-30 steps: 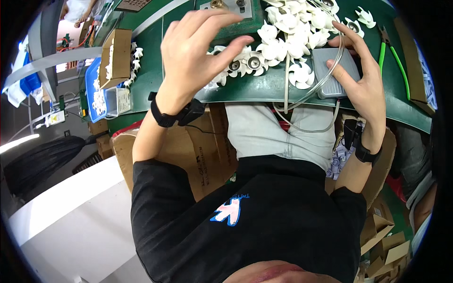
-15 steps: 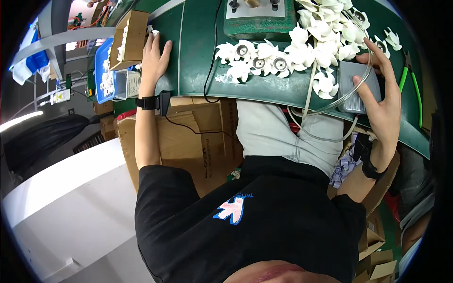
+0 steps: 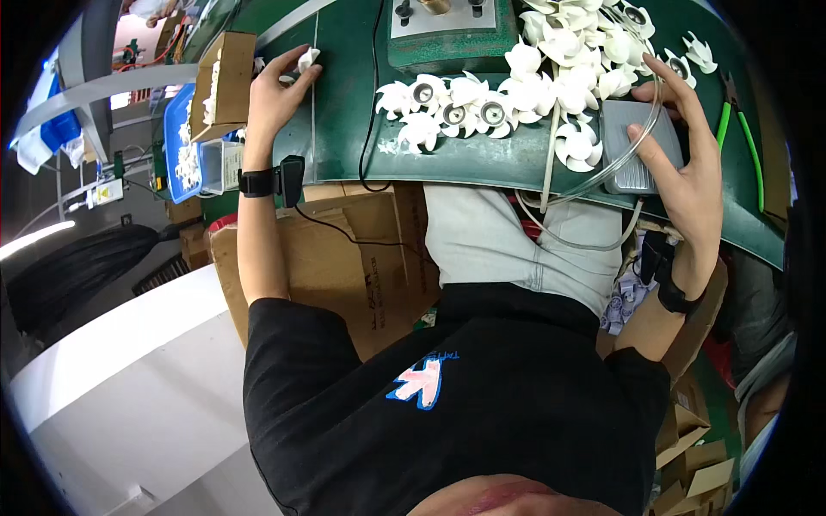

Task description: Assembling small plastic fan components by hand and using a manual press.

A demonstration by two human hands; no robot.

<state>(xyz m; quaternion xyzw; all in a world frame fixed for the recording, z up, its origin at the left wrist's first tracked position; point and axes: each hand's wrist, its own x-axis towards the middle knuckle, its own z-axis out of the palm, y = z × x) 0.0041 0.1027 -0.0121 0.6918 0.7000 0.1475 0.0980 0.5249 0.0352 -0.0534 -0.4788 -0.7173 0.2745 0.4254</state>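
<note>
My left hand [image 3: 275,105] pinches a small white plastic piece [image 3: 308,58] between thumb and fingertips, above the left part of the green table [image 3: 348,159]. My right hand [image 3: 693,168] lies spread over a grey ribbed foot pedal [image 3: 626,146] at the table's near right. Its thumb and fingers are apart, with the clear cable [image 3: 613,183] looped beneath them. White fan impellers [image 3: 578,144] are heaped left of the pedal, and several show a round metal insert in the hub.
A green machine base [image 3: 452,50] stands at the back. On the left are an open cardboard box [image 3: 232,82] and a blue tray [image 3: 176,129], both with white pieces. Green-handled pliers [image 3: 748,142] lie far right. A black cable [image 3: 368,142] crosses the table.
My left hand has come away from beside the cardboard box, moved slightly up, and now shows a white piece in its fingertips. My right hand stays at the pedal. The whole view has shifted a little.
</note>
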